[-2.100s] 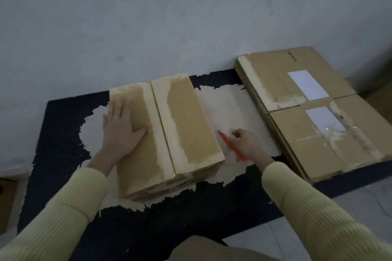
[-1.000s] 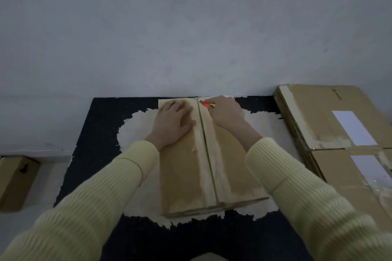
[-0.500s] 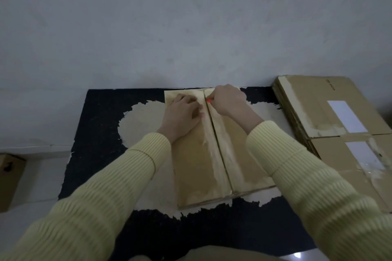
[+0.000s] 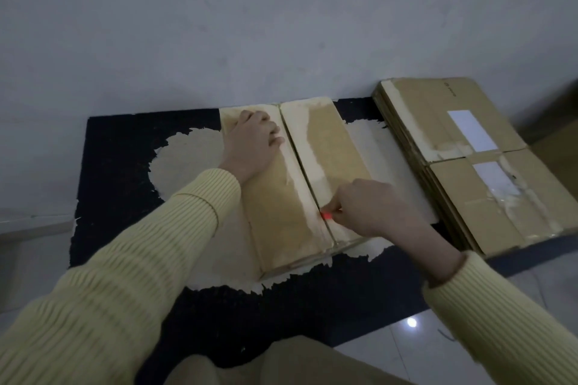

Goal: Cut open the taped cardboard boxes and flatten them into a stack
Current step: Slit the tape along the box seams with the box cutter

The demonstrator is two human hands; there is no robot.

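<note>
Grey wall backs a black mat [image 4: 109,166] on the tiled floor. Toward the left, the left hand [image 4: 253,144] presses on the far end of a taped cardboard box [image 4: 331,147] lying mid-mat, fingers loosely bent and gripping nothing. The right hand [image 4: 372,206] pinches a red cutter [image 4: 326,215] at the box's centre seam, near its close end. A stack of flattened boxes [image 4: 438,122] sits just beside it on the right.
</note>
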